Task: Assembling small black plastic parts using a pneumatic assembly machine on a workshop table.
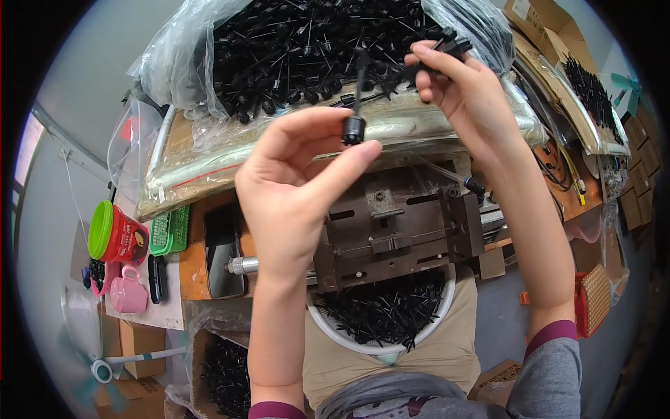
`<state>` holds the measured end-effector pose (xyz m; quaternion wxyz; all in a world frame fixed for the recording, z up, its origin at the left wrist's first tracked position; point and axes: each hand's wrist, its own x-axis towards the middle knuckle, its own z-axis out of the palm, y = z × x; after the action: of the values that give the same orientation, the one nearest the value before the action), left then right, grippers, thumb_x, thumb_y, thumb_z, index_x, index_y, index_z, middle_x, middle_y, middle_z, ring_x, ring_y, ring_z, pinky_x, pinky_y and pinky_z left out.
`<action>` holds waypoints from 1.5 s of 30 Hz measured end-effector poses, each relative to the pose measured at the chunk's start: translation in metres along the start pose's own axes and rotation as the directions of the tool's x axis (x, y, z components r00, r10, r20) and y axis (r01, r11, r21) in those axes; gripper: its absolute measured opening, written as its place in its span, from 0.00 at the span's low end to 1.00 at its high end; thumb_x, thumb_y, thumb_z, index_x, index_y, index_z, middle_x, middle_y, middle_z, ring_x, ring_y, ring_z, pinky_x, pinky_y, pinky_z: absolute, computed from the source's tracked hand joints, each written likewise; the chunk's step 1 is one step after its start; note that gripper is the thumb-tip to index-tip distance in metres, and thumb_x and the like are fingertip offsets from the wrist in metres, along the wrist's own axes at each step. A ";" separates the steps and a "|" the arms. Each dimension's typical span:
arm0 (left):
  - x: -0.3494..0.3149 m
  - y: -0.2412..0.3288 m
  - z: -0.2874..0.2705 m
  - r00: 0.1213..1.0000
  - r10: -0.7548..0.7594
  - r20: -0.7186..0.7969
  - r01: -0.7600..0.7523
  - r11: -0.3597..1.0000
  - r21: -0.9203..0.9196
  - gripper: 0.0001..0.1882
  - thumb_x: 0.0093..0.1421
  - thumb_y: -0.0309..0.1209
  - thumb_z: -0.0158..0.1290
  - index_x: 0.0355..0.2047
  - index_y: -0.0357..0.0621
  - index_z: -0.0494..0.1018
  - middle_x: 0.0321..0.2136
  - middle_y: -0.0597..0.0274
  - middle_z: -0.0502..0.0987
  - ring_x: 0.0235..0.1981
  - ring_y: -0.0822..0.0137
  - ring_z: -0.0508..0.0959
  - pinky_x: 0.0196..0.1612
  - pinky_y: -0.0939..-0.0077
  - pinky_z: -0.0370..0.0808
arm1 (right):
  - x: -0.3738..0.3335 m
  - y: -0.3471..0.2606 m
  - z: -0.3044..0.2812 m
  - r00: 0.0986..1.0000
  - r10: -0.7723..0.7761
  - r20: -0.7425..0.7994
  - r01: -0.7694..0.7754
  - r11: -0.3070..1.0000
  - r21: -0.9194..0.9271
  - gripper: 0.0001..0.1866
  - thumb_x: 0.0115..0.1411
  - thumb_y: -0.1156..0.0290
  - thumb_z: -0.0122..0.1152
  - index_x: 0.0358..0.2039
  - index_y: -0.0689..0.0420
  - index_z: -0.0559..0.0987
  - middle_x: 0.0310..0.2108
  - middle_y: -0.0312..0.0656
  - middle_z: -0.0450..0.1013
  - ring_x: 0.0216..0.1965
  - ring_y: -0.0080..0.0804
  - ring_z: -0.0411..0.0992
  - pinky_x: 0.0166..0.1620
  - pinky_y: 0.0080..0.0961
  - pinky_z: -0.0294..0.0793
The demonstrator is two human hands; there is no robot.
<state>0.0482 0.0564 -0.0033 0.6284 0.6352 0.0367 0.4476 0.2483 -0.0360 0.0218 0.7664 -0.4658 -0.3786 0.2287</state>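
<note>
My left hand (286,188) is raised over the metal fixture. It pinches a black plastic part (354,130) with a round ribbed head at the bottom and a thin stem pointing up, between thumb and fingers. Farther off and to the right, my right hand (474,94) is closed on a few black parts (455,46), held above the edge of the large heap. That heap of similar black stemmed parts (300,49) lies in a clear plastic liner (178,66). Below my hands sits the dark metal fixture (356,262) with slots and a small central block (391,242).
A white round basket (312,318) of black parts rests on my lap. At left are a phone (222,262), a red tub with green rim (125,234), a green basket (167,230) and a pink cup (129,293). Another open box (551,31) of parts stands right.
</note>
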 end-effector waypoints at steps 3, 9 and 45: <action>-0.008 0.013 -0.001 0.999 0.002 0.040 -0.009 0.983 0.184 0.18 0.53 0.14 0.63 0.44 0.35 0.74 0.37 0.57 0.82 0.38 0.72 0.82 0.44 0.79 0.80 | 0.020 0.000 -0.029 0.998 -0.029 -0.049 0.017 0.972 -0.236 0.10 0.64 0.68 0.63 0.42 0.60 0.79 0.36 0.38 0.79 0.31 0.18 0.74 0.36 0.16 0.75; -0.074 0.027 0.006 0.961 0.026 0.275 -0.204 0.737 0.645 0.18 0.42 0.19 0.70 0.36 0.43 0.84 0.35 0.60 0.79 0.35 0.70 0.79 0.37 0.80 0.79 | 0.008 -0.019 -0.020 0.986 -0.069 0.155 0.154 0.749 -0.645 0.12 0.64 0.61 0.63 0.42 0.56 0.80 0.36 0.34 0.80 0.30 0.15 0.71 0.38 0.17 0.71; -0.132 0.003 0.014 0.973 -0.084 0.215 -0.079 0.752 0.655 0.19 0.45 0.22 0.68 0.40 0.39 0.82 0.41 0.54 0.81 0.36 0.66 0.81 0.35 0.75 0.80 | -0.158 0.011 -0.019 0.627 -0.351 0.696 0.740 -0.012 -0.673 0.15 0.46 0.77 0.66 0.36 0.68 0.82 0.37 0.53 0.79 0.29 0.37 0.77 0.31 0.26 0.79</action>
<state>-0.0230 -0.0354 -0.0672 0.3645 0.8632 0.1196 0.3282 0.1674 -0.1521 -0.0509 0.2782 -0.5804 -0.7058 -0.2959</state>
